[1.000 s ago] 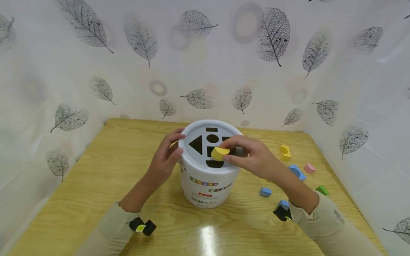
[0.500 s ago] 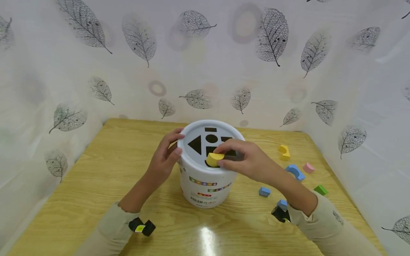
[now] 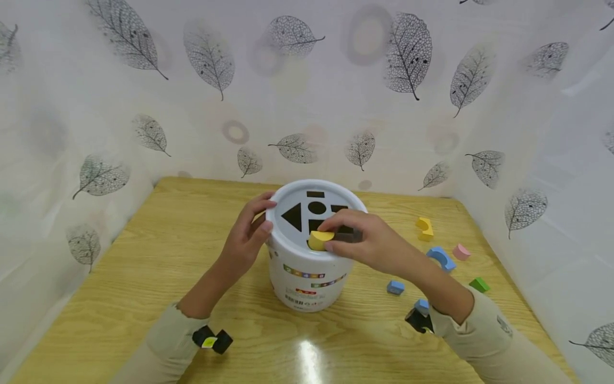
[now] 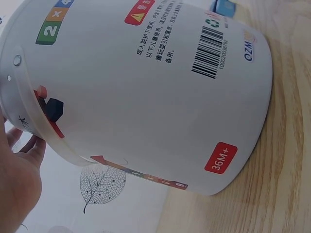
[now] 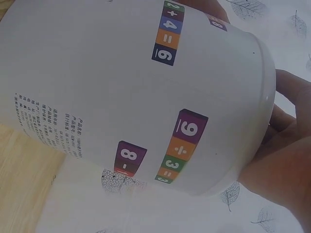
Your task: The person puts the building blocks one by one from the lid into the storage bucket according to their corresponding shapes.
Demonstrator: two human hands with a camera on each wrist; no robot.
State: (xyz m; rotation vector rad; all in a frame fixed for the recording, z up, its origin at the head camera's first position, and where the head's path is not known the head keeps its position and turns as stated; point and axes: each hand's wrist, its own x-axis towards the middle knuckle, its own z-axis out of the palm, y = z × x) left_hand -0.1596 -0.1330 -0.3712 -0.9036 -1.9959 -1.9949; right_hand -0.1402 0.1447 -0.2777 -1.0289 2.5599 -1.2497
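By the thumb and fingers of the right hand [image 3: 371,237], a yellow block [image 3: 320,241] was pinched at its side. It was held low at the lid [image 3: 287,201], over a dark hole that was nearly all hidden, on the part of the lid farthest from the worktop's far edge. Whether the block's bottom was in the hole could not be told. Its round side seemed to be turned away from the far edge. For a good fit, the block was best held straight up and turned a tiny bit if stuck, not pushed hard.

By the left hand [image 3: 247,232], the rim of the white bucket [image 3: 309,290] was gripped, with the thumb and fingers spread apart. A firm hold seemed wise there, so that the bucket would not be tipped.

The bucket was stood upright on the worktop [image 3: 158,250], between the left and right edges. Toward the right edge, a blue arch [image 3: 441,258], a pink block [image 3: 461,252] and a green block [image 3: 479,285] could be seen, with a yellow arch [image 3: 425,229] nearer the far edge.
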